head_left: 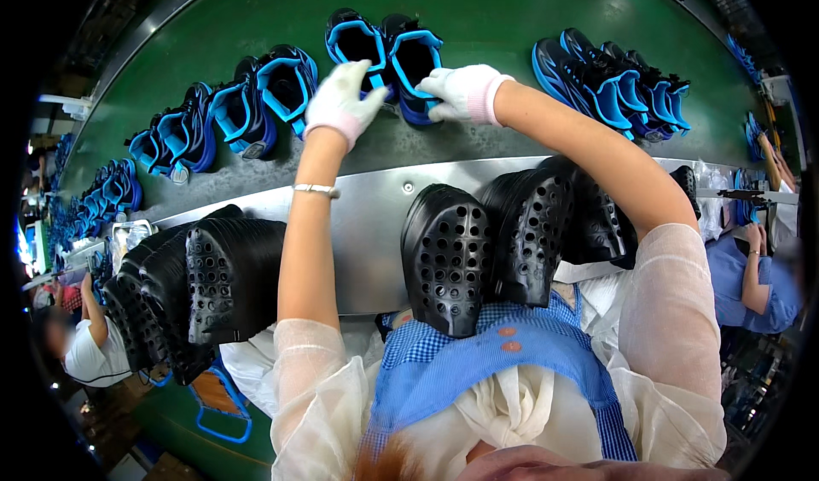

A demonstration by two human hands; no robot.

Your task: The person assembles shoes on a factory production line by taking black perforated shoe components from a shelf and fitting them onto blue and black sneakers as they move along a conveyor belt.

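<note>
Two black-and-blue sneakers stand side by side on a green work surface, heels toward me. At the heel of the left sneaker [351, 41] is my left hand [341, 106], in a white glove with a pink cuff. Its thumb is spread away from its fingers. My right hand [465, 91], gloved the same way, has its fingers and thumb around the heel of the right sneaker [416, 59]. The fingertips there partly hide behind the heel. Both sneakers are unlaced-looking at the opening, showing bright blue lining.
More sneakers line the green surface [486, 12], left [239, 110] and right [597, 84]. Stacked black perforated shoe-shaped plastic pieces [448, 255] lean on the metal ledge [367, 251] before me, with another stack [226, 276] leftward. Other people work at far left [107, 344] and right [755, 281].
</note>
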